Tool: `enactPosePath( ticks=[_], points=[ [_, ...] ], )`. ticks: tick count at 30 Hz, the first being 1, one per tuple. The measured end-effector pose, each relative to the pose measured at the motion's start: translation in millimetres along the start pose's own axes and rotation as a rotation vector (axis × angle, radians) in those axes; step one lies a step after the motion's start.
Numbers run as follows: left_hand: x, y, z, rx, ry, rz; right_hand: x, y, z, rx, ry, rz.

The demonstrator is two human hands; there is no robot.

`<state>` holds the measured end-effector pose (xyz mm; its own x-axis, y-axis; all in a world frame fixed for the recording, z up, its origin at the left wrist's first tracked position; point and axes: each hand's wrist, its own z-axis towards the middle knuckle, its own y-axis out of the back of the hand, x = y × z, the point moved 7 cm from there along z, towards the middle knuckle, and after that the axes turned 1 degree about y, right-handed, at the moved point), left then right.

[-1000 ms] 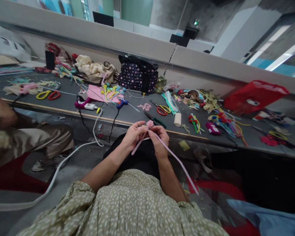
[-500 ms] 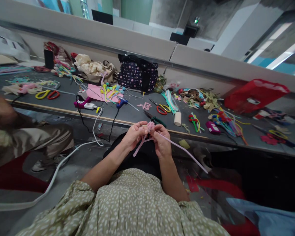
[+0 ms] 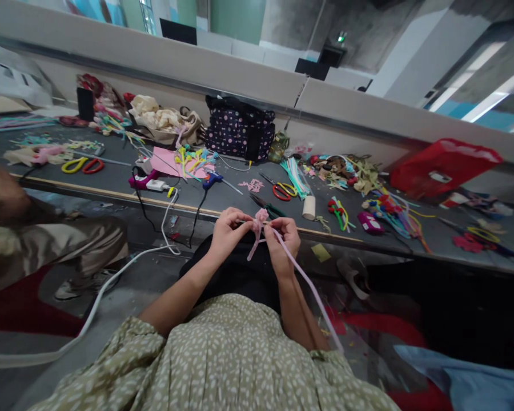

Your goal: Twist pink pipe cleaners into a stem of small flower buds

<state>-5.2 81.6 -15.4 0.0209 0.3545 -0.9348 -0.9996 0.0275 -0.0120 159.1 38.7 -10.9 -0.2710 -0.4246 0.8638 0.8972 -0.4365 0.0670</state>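
Note:
Between my two hands is a pink pipe-cleaner piece (image 3: 261, 216) with a small curled head on top. One short end hangs below it, and a long pale-pink tail runs past my right hand down toward my lap. My left hand (image 3: 231, 231) pinches the piece from the left side with thumb and fingertips. On the other side my right hand (image 3: 282, 240) is closed on it near the base of the curled head. Just behind the hands, green-handled pliers (image 3: 268, 205) lie at the table edge.
Red-and-yellow scissors (image 3: 285, 190), a cream cylinder (image 3: 309, 208) and a blue glue gun (image 3: 213, 180) lie on the dark table (image 3: 240, 200). A dotted bag (image 3: 240, 128) stands behind. A white cable (image 3: 111, 279) hangs at left, near another person's leg (image 3: 89, 240).
My left hand has shifted its grip and now pinches from the side. The short end hangs more upright, and the long tail has swung down and closer to my right forearm.

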Motion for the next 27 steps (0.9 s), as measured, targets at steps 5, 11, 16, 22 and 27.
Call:
enactPosePath(
  ticks=[5,11,16,22,27],
  points=[
    [-8.9,-3.0,-2.9,0.045,-0.141,0.238,11.1,1.4,-5.9,-0.038,0.25,-0.296],
    [-10.4,-3.3,-2.8,0.03,-0.112,0.201,28.3,-10.4,-15.1,0.027,0.509,-0.422],
    [-7.6,-2.5,-0.9,0.022,-0.045,0.116,33.9,-14.6,-17.9,0.034,0.588,-0.446],
    [4.4,-9.0,-1.1,0.056,0.178,-0.194,27.1,-13.8,-17.6,0.026,0.553,-0.383],
    [2.4,-11.0,-0.7,0.068,0.197,-0.273,17.8,-15.1,-14.4,0.059,0.352,-0.202]
  ],
)
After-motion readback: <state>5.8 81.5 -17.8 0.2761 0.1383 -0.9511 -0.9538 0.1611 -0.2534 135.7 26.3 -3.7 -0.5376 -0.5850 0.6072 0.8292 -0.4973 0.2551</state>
